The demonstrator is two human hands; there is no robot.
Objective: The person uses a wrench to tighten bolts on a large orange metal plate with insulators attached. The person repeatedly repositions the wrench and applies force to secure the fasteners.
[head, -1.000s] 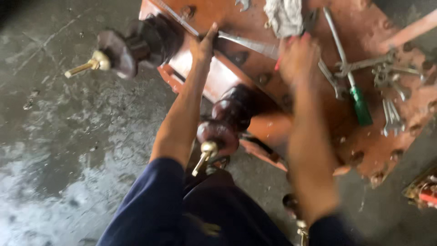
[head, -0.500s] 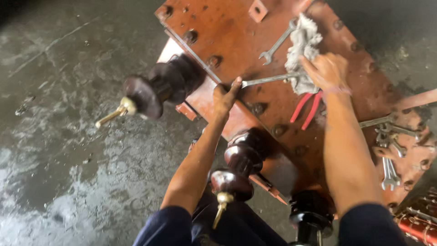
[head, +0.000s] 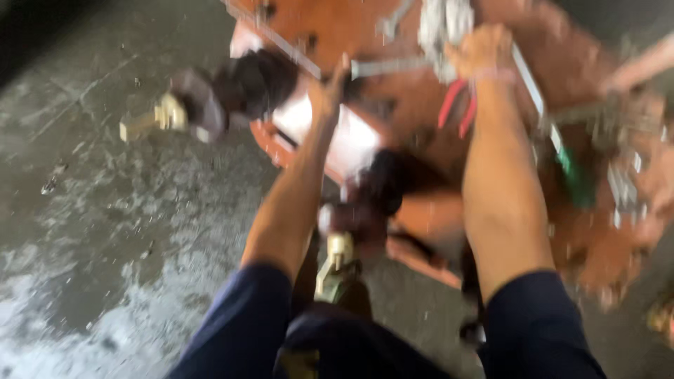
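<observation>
The frame is blurred by motion. My left hand (head: 330,90) reaches up to the near end of a grey metal wrench (head: 390,67) and seems to grip it. The wrench lies across a rust-orange metal cover (head: 337,28). My right hand (head: 483,52) is closed at the wrench's far end, against a white rag (head: 439,21). Red-handled pliers (head: 456,109) lie just below that hand. A dark ribbed insulator with a brass tip (head: 232,91) sticks out left of my left hand. A second insulator (head: 375,196) points toward me between my forearms.
A green-handled screwdriver (head: 572,172) and several loose wrenches (head: 625,182) lie on the right part of the cover. Wet, stained grey concrete floor (head: 105,231) fills the left side. My dark blue sleeves and trousers take up the bottom of the frame.
The view has swung and blurred. My right hand stays at the rag and my left hand at the wrench end. Both forearms now reach more steeply upward in the frame.
</observation>
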